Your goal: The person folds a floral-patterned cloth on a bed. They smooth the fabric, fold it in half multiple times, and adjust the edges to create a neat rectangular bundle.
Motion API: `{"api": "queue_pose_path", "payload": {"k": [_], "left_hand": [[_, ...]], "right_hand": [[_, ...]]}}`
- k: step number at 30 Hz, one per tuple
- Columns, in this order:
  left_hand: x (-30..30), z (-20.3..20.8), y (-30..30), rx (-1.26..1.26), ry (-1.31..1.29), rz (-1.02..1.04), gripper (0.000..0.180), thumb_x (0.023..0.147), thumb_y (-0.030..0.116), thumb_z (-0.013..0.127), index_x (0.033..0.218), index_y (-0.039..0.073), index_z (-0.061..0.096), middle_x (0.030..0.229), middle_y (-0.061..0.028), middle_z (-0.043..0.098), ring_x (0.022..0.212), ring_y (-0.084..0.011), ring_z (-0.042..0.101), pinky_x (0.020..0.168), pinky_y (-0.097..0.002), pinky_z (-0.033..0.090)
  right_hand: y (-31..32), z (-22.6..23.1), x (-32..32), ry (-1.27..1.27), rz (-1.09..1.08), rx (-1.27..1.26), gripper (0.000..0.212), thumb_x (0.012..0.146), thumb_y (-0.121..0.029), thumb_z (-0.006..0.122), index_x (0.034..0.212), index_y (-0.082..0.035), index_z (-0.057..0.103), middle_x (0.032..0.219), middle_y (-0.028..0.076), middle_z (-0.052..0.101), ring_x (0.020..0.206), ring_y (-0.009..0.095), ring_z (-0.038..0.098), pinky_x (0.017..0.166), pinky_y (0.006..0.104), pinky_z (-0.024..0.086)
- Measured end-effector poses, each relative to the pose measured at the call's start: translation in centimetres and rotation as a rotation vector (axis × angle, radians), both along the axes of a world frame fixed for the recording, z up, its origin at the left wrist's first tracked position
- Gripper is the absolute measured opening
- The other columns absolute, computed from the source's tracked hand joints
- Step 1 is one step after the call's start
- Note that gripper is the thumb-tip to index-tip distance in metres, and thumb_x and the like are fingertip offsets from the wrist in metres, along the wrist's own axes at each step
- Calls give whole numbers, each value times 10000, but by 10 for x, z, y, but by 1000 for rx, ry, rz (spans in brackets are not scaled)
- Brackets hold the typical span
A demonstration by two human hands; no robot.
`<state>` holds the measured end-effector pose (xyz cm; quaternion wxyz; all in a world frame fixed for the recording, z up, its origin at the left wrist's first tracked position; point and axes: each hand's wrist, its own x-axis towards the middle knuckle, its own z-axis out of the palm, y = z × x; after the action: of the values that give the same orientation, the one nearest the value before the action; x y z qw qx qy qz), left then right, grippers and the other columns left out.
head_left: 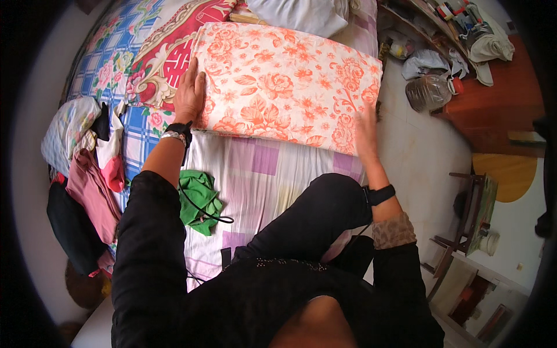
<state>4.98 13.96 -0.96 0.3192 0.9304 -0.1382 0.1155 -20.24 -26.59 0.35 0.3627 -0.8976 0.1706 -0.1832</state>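
Observation:
A folded cloth (278,84), white with orange-red flowers, lies in a flat rectangle on the bed before me. Along its left edge rests my left hand (189,95), fingers stretched out and pressed flat against the side. My right hand (366,132) is at the right edge, slightly blurred, its fingers extended along the fold. Neither hand grasps the cloth. Beneath it is a white bedsheet (243,191) with purple and pale yellow squares. A crumpled green cloth (200,203) lies near my left forearm, with a thin black cord (214,218) across it.
Red-and-cream patterned fabric (168,61) and a blue checked floral cloth (98,66) spread to the left. Heaped clothes (87,185) lie at the bed's left edge. A whitish bundle (301,14) sits behind. On the right are a plastic jug (428,93) and a wooden cabinet (487,110).

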Motion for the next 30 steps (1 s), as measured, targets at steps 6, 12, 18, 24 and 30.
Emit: {"api": "queue_pose_path", "payload": {"k": [6, 12, 18, 24, 30], "left_hand": [[0, -1, 0, 12, 22, 7, 595, 997, 487, 391, 1524, 216, 345, 1352, -161, 549, 1229, -339, 537, 996, -416, 447], [0, -1, 0, 23, -14, -9, 593, 998, 467, 403, 1525, 203, 342, 1350, -175, 544, 1211, -345, 544, 986, -425, 451], [0, 0, -1, 14, -61, -22, 578, 1003, 455, 399, 1519, 198, 351, 1371, -174, 532, 1204, -346, 550, 974, -418, 459], [-5, 6, -2, -22, 2, -27, 580, 1009, 437, 400, 1517, 161, 352, 1405, -170, 514, 1237, -344, 529, 1007, -408, 437], [-6, 12, -4, -54, -33, -66, 572, 1014, 397, 413, 1519, 137, 349, 1423, -173, 501, 1252, -333, 522, 1025, -389, 425]], "right_hand": [[-3, -18, -8, 103, 97, -330, 634, 1017, -438, 420, 1487, -17, 355, 1591, 136, 250, 1490, 309, 160, 1209, 405, 133], [-28, -27, -3, -38, 203, -246, 582, 973, -374, 510, 1450, -49, 436, 1574, 127, 295, 1464, 345, 226, 1197, 430, 185], [-36, -4, 2, -12, 161, -194, 459, 985, -270, 503, 1385, -46, 520, 1515, 140, 402, 1416, 298, 345, 1163, 385, 273], [-44, 41, 57, -54, -24, -121, 488, 1014, -333, 473, 1404, -41, 491, 1508, 168, 405, 1410, 297, 357, 1140, 380, 296], [-80, 6, 135, 183, -59, -255, 613, 1018, -453, 409, 1503, -83, 346, 1575, 189, 268, 1459, 331, 244, 1180, 396, 209]]}}
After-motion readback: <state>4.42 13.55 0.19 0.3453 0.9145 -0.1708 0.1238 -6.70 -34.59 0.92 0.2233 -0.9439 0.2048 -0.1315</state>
